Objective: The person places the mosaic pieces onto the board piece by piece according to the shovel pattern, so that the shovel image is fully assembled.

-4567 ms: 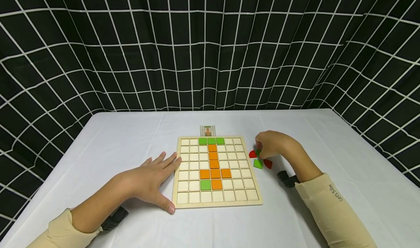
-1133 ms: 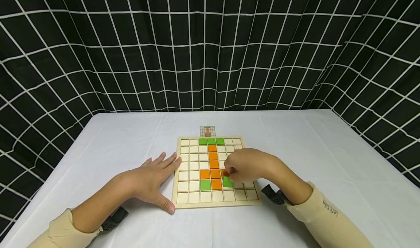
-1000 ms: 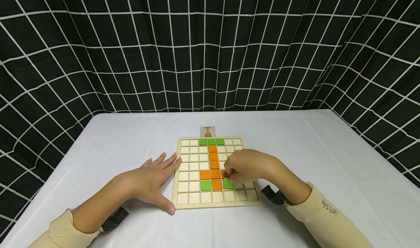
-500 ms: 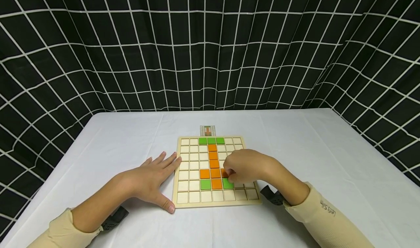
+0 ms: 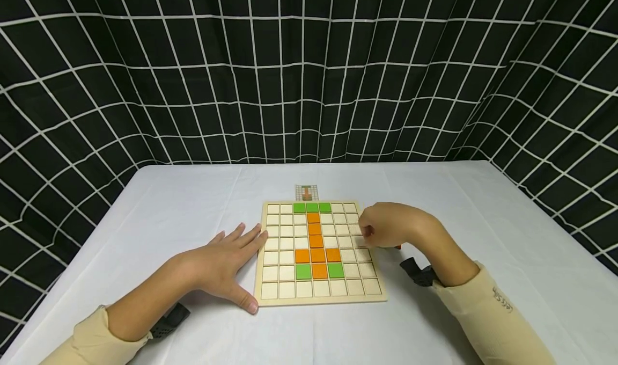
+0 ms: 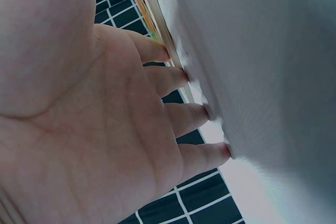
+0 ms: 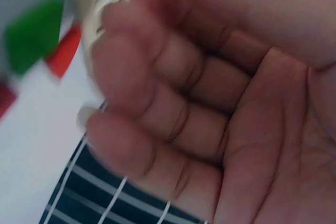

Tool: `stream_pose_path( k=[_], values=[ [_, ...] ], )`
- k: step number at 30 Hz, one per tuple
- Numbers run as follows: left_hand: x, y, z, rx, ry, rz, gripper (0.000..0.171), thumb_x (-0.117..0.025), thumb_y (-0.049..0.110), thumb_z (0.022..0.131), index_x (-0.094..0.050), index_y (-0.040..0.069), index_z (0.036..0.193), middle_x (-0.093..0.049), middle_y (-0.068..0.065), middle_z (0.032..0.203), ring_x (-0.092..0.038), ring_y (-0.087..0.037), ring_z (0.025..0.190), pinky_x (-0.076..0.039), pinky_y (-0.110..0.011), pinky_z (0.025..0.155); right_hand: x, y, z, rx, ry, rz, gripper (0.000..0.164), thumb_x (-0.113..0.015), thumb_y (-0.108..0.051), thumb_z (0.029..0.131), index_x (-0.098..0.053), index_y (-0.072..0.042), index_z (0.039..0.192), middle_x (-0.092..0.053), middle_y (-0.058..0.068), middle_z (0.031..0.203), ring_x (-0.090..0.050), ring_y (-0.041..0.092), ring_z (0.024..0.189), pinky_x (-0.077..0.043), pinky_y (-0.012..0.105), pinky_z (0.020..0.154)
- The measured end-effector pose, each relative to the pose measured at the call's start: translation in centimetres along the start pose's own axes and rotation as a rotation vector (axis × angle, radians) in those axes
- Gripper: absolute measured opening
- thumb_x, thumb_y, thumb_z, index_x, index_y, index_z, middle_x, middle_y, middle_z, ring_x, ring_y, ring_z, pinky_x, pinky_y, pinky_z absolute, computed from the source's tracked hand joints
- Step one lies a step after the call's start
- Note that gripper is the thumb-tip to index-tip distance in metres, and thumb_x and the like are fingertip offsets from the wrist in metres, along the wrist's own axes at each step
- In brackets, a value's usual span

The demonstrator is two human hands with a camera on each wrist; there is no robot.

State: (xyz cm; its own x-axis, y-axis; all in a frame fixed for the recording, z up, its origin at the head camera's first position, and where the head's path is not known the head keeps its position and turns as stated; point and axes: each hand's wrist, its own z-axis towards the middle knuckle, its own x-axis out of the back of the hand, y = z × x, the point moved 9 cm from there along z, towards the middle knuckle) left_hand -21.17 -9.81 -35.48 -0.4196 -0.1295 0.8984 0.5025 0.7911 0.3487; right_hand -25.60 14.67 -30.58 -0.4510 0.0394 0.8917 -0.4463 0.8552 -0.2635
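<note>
A wooden grid board point(image 5: 323, 303) lies flat with green and orange square tiles set in its cells. My left hand point(image 5: 217, 271) lies spread, fingertips and thumb at the board's left edge. Its straight fingers also show in the left wrist view. Over the board's right edge is my right hand point(image 5: 398, 225), its fingers loosely curled with nothing held. A green square tile point(image 5: 335, 270) sits flat in a cell right of the lowest orange tile point(image 5: 319, 271). Beyond the right fingers, the right wrist view shows a blurred green tile point(image 7: 34, 38) and red pieces point(image 7: 65, 53) on the table.
Just behind the board lies a small pattern card point(image 5: 306, 192) with a printed grid. A white cloth point(image 5: 193, 193) covers the table. Black curtains point(image 5: 309, 75) with white grid lines stand at the back and sides.
My right hand has let go of the green tile, now flat in its cell, and moved right and away to the board's right edge. The left hand stays put.
</note>
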Motion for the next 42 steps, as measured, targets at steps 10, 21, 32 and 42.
stream_pose_path(
  k=[10, 21, 32, 42],
  values=[
    [-0.1, -0.1, 0.1, 0.009, -0.005, 0.006, 0.137, -0.074, 0.08, 0.061, -0.016, 0.008, 0.161, -0.008, -0.013, 0.167, -0.003, -0.041, 0.15, -0.009, -0.065, 0.115, 1.3, 6.0, 0.6, -0.198, 0.037, -0.072, 0.015, -0.073, -0.024, 0.089, -0.067, -0.012, 0.084, -0.061, 0.001, 0.081, -0.055, 0.021, 0.08, -0.048, 0.038, 0.068],
    [-0.1, 0.0, 0.1, 0.01, -0.005, 0.008, 0.137, -0.074, 0.08, 0.06, -0.016, 0.008, 0.161, -0.008, -0.014, 0.166, -0.003, -0.042, 0.15, -0.01, -0.066, 0.115, 0.3, 5.3, 2.2, -0.121, 0.084, -0.025, 0.007, -0.074, -0.009, 0.088, -0.069, -0.01, 0.092, -0.061, 0.0, 0.081, -0.056, 0.017, 0.072, -0.049, 0.035, 0.067],
    [-0.1, 0.0, 0.0, 0.008, -0.004, 0.007, 0.137, -0.074, 0.08, 0.061, -0.016, 0.008, 0.161, -0.009, -0.014, 0.166, -0.003, -0.041, 0.151, -0.01, -0.066, 0.115, 0.6, 4.6, 2.7, -0.014, 0.165, 0.014, 0.015, -0.066, 0.003, 0.089, -0.067, -0.012, 0.087, -0.06, -0.001, 0.079, -0.054, 0.017, 0.074, -0.046, 0.033, 0.067],
    [-0.1, -0.2, 0.1, 0.021, -0.005, 0.02, 0.137, -0.075, 0.08, 0.06, -0.016, 0.01, 0.162, -0.008, -0.012, 0.167, -0.002, -0.04, 0.151, -0.008, -0.064, 0.116, 0.6, 5.4, 2.5, -0.098, 0.123, -0.017, 0.009, -0.074, -0.006, 0.083, -0.071, -0.009, 0.091, -0.064, -0.001, 0.082, -0.057, 0.018, 0.075, -0.051, 0.037, 0.07]
  ],
)
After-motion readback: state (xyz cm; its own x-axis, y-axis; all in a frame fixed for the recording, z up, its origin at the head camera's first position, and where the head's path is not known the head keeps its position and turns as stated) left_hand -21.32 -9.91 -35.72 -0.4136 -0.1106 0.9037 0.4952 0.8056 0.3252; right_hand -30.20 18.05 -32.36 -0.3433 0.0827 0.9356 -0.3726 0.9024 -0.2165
